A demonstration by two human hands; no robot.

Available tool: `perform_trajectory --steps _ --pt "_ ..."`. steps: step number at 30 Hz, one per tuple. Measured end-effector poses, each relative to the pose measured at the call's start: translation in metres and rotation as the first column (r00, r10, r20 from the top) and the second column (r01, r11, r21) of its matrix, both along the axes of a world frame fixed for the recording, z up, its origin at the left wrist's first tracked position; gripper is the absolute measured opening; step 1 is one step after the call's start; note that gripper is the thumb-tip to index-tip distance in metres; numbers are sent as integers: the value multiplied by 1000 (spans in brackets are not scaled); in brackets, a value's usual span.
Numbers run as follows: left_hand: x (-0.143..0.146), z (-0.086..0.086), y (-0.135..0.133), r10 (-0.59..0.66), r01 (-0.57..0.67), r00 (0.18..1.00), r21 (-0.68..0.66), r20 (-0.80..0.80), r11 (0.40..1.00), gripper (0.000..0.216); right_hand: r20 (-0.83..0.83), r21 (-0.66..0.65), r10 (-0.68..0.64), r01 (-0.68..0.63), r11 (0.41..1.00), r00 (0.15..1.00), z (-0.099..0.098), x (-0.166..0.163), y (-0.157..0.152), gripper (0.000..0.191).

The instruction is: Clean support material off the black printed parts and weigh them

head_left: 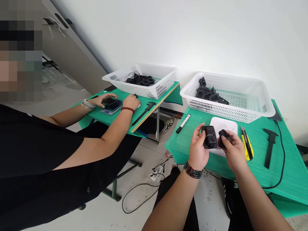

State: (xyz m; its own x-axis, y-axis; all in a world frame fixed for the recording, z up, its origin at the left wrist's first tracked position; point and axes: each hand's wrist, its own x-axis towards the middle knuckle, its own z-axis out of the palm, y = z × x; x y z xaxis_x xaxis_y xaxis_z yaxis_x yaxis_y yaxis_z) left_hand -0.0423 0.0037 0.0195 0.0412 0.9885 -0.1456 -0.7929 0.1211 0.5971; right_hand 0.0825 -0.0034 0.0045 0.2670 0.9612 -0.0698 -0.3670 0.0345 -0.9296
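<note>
My left hand (199, 146) is closed around a black plastic housing (210, 137), held upright above the table with its ribbed face toward me. Close beside it, my right hand (234, 149) grips a smaller black plastic part (224, 138) between thumb and fingers; its exact kind I cannot make out. The two parts nearly meet, and whether they touch is unclear. Below both hands lies a white tray (220, 122), partly covered by them. A yellow utility knife (247, 147) rests just right of my right hand.
Black parts lie in a white basket (255, 110) behind my hands. A marker (183, 123) and a caliper (269, 147) with a cable (283, 160) nearby are on the green mat (258, 173). At left, a co-worker's hands (131, 102) work around a scale (112, 110).
</note>
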Motion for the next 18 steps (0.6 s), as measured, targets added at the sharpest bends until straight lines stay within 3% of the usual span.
perform_trajectory --steps 6,10,18 --pt "3 -1 2 27 -28 1000 -60 -8 998 40 186 25 -22 17 1000 982 -2 -9 -6 38" --pt "11 -2 0 85 -87 996 -95 -25 992 39 335 127 -72 30 991 940 -3 -14 -9 28" --pt "0 -2 10 169 -170 985 -128 -16 977 31 550 129 106 -209 969 828 -7 -16 -22 13"
